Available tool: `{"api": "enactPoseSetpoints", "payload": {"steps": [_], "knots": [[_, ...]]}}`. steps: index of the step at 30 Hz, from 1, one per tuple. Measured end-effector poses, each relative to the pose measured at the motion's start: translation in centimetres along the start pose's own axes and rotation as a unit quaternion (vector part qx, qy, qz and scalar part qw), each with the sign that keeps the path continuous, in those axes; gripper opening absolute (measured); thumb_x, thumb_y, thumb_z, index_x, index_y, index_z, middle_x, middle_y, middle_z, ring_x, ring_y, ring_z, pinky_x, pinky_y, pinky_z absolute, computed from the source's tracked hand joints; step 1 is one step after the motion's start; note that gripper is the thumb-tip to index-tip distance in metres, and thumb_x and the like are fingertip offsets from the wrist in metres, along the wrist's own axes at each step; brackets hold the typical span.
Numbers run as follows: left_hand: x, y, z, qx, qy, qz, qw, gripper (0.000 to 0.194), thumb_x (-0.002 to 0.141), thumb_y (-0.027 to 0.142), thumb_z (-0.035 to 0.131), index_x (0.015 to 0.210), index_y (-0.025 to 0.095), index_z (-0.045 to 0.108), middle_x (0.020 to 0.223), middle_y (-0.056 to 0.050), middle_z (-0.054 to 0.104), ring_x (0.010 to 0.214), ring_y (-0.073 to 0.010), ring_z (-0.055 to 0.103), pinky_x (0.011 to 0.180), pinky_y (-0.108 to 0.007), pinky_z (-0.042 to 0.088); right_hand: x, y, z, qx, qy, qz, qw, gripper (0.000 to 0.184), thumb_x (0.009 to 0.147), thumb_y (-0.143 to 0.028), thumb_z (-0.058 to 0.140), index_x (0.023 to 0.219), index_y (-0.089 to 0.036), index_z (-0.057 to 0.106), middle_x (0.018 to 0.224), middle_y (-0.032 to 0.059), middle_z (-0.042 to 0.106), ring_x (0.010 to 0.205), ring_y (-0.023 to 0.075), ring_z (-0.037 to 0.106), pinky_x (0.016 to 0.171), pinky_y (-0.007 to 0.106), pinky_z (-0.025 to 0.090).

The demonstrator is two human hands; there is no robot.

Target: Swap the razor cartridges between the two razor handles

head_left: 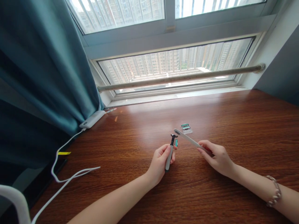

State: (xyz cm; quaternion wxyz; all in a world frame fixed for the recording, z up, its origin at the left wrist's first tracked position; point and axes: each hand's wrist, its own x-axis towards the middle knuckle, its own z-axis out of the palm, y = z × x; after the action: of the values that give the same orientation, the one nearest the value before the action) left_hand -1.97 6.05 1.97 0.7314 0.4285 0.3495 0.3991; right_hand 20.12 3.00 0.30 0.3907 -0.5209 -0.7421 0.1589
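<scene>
My left hand [161, 161] is closed around the grey and black handle of a razor [169, 157], its head pointing up and away from me. Between the thumb and fingers of my right hand [217, 157] is a pale toothbrush [190, 140]. Its dark bristles lie just beside the razor's head; whether they touch I cannot tell. A loose razor cartridge [176, 142] with a green strip shows right behind the razor, near my left fingertips. Farther back on the table, a clear plastic holder [187, 131] carries green-striped blade cartridges [185, 126].
The brown wooden table [130, 137] reaches to the window sill. A white power bank [92, 119] with a white cable [56, 161] lies at the left by the blue curtain [53, 62]. A metal bar [182, 77] crosses the window. Something yellow [64, 153] sits near the left edge.
</scene>
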Motion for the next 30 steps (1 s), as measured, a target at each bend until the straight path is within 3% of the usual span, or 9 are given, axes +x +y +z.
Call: {"api": "enactPoseSetpoints", "payload": {"steps": [17, 30], "knots": [[0.45, 0.58, -0.59, -0.041, 0.032, -0.036, 0.998, 0.022, 0.077, 0.028, 0.058, 0.091, 0.013, 0.050, 0.064, -0.004, 0.063, 0.054, -0.0103, 0.055, 0.055, -0.022, 0.041, 0.39, 0.27, -0.09, -0.061, 0.005, 0.046, 0.997, 0.019, 0.085, -0.031, 0.044, 0.090, -0.016, 0.056, 0.056, -0.0018, 0.052, 0.049, 0.0113, 0.049, 0.052, 0.023, 0.036], [-0.17, 0.90, -0.74, 0.015, -0.016, -0.049, 0.999, 0.028, 0.078, 0.035, 0.055, 0.094, 0.014, 0.047, 0.072, -0.007, 0.066, 0.057, -0.0117, 0.058, 0.056, -0.023, 0.042, 0.73, -0.51, -0.05, -0.025, -0.022, 0.115, 0.993, 0.026, 0.088, -0.035, 0.037, 0.089, -0.017, 0.056, 0.050, -0.0030, 0.048, 0.045, 0.0116, 0.047, 0.051, 0.022, 0.036]]}}
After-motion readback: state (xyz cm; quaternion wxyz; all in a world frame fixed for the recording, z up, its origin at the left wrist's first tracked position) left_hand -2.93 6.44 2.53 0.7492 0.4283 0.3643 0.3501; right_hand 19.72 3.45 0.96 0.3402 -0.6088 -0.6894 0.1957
